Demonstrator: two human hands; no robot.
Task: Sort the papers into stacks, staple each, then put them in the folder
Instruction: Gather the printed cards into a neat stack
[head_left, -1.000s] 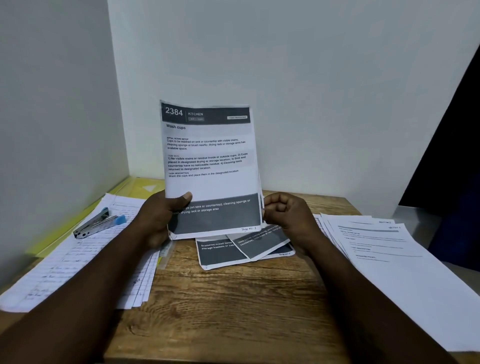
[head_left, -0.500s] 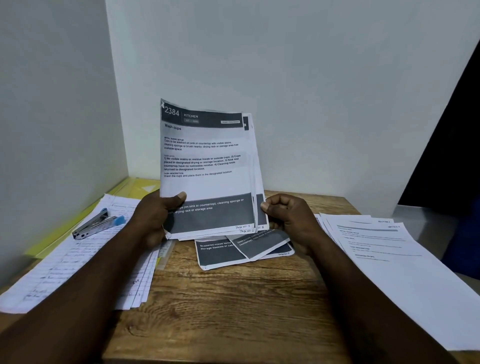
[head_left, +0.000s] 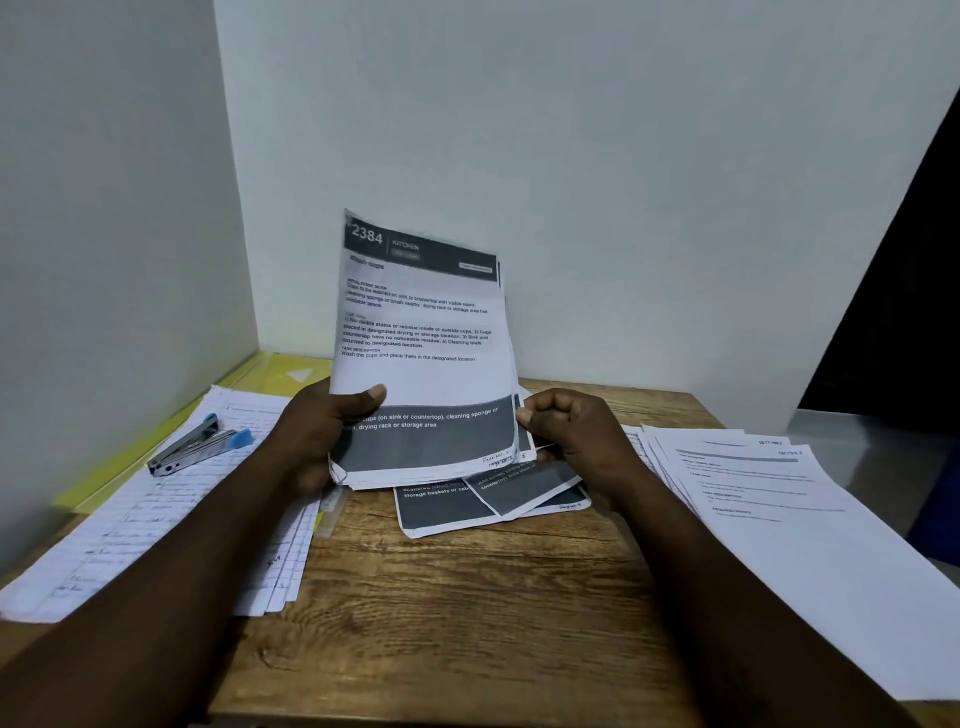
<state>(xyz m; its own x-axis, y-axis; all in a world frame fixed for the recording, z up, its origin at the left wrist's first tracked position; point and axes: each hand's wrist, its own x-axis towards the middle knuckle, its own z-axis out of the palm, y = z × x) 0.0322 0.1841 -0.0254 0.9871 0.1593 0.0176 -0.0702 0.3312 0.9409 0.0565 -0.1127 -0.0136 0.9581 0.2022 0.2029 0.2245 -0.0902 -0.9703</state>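
Note:
I hold a stack of printed sheets (head_left: 421, 353) upright above the wooden table (head_left: 467, 597), its top page headed "2384 Kitchen". My left hand (head_left: 322, 431) grips the stack's lower left edge with the thumb across the front. My right hand (head_left: 566, 431) pinches its lower right corner, where the sheets are fanned. Two more dark-banded sheets (head_left: 483, 499) lie flat under the held stack. A blue and silver stapler (head_left: 197, 444) rests on handwritten pages (head_left: 156, 509) at the left. A yellow folder (head_left: 275, 374) lies against the back left wall.
A spread pile of white printed pages (head_left: 779, 499) covers the table's right side and overhangs its edge. White walls close in the left and back. A dark opening lies at the far right.
The held stack has tilted, its top leaning left, and its sheets have fanned slightly at the lower right corner. Both hands stay at the bottom edges.

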